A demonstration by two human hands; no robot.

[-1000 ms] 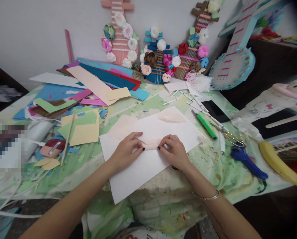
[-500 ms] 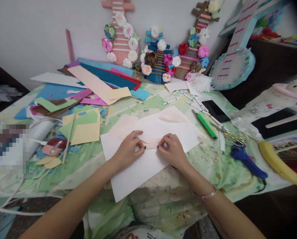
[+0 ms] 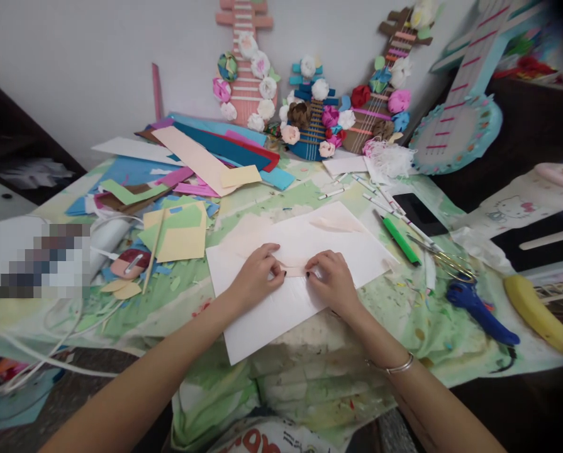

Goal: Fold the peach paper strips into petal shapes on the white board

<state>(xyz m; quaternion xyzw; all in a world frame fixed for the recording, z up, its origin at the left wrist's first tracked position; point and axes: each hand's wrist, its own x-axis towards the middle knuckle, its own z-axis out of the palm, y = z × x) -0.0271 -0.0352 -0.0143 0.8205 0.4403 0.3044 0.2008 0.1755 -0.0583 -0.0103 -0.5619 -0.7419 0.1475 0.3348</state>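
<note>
Between my two hands a narrow strip of pale peach paper (image 3: 292, 272) is held at both ends over a white sheet (image 3: 257, 327). My left hand (image 3: 261, 274) pinches its left end, thumb against fingers. The right end is pinched by my right hand (image 3: 331, 277), whose wrist wears a silver bangle. Behind my hands, a loose peach piece (image 3: 335, 224) lies on the white sheet's far part. More pale peach paper (image 3: 253, 228) spreads at the sheet's far left edge.
Coloured paper strips (image 3: 191, 151) pile up at the back left. Paper-flowered instrument models (image 3: 309, 126) lean on the wall. To the right lie a green marker (image 3: 401, 240), scissors (image 3: 444, 259), a phone (image 3: 420, 212), a blue glue gun (image 3: 482, 311) and a banana (image 3: 538, 314). White cables (image 3: 64, 362) hang at left.
The whole view has shifted, so the scene sits further right in the picture. Both hands keep their pinch on the peach paper strip, with hardly any movement over the sheet.
</note>
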